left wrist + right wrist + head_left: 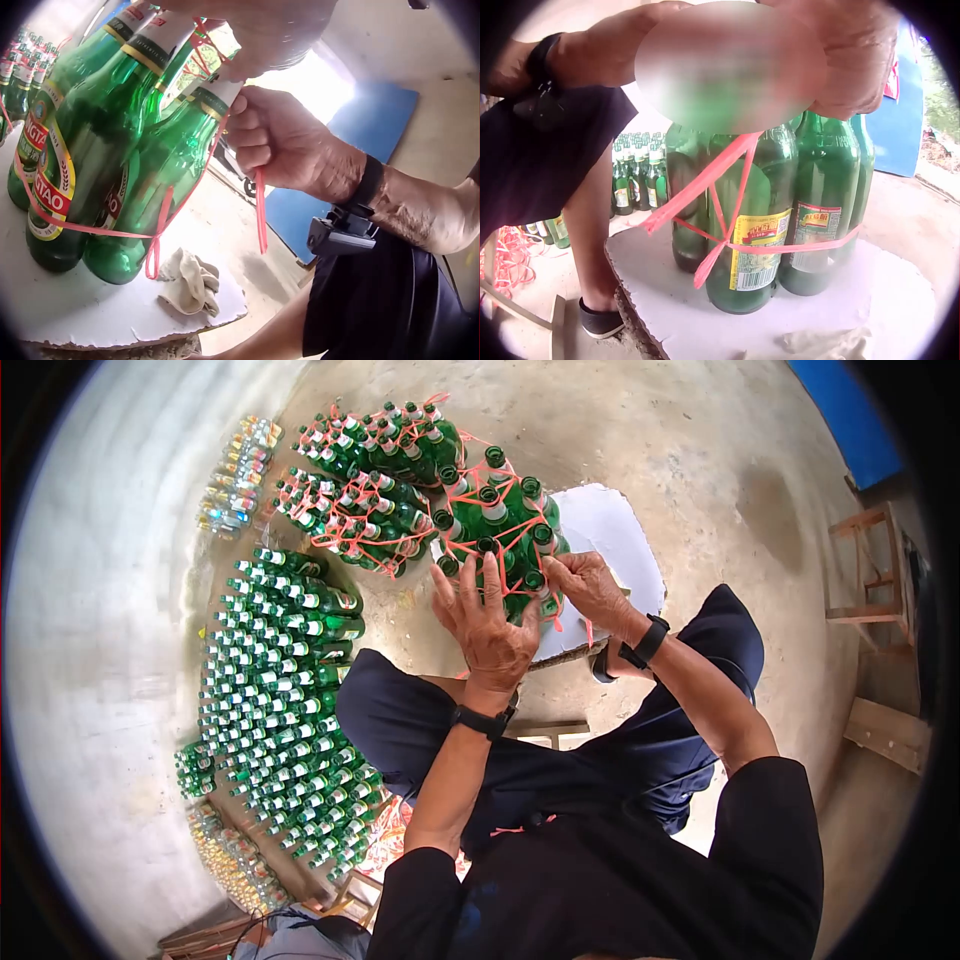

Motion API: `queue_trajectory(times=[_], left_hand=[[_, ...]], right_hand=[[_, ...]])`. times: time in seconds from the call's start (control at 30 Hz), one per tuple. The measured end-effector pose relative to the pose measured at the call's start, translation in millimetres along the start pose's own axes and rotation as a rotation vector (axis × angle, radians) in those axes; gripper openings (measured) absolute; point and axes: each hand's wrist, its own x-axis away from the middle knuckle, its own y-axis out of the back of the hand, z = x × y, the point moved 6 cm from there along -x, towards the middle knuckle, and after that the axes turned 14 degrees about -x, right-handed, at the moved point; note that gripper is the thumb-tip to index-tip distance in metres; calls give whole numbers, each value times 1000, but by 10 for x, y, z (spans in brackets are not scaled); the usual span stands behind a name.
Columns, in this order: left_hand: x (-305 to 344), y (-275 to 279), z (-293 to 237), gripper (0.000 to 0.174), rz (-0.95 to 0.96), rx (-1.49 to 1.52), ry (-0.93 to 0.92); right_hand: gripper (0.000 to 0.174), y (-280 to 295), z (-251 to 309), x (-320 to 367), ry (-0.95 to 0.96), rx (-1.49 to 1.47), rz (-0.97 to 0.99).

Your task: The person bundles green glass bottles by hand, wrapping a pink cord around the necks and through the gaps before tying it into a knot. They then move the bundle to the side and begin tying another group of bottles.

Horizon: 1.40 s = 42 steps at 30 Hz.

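Note:
A bundle of green glass bottles (pixel 490 510) stands upright on a white-topped stand, bound with pink string (pixel 105 227) around the bodies and between the necks. My left hand (pixel 490 625) rests over the near bottle tops, its fingers fairly straight and spread, the thumb beside a neck. At the bundle's right side my right hand (pixel 595 595) pinches the string close to a bottle neck. Below that fist, in the left wrist view, a loose string end (pixel 261 217) hangs down. A blurred patch hides the fingertips in the right wrist view.
The white stand top (pixel 625 545) has a rough edge, and a crumpled glove-like cloth (pixel 191 281) lies on it. Two more tied bottle bundles (pixel 360 520) stand beyond. Rows of green bottles (pixel 290 690) fill the left floor. A wooden stool (pixel 865 575) is at the right.

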Motion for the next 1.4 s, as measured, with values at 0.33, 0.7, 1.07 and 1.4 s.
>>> queue_trajectory(times=[0.33, 0.7, 1.07, 1.4], left_hand=[[-276, -12, -324, 47, 81, 94, -193], [-466, -140, -204, 34, 294, 166, -177], [-616, -281, -40, 86, 737, 474, -142], [-729, -445, 14, 69, 1002, 887, 80]], right_hand=[[26, 234, 161, -171, -7, 83, 120], [15, 281, -149, -143, -325, -383, 81], [21, 93, -478, -130, -830, -676, 118], [24, 148, -491, -199, -751, -456, 51]])
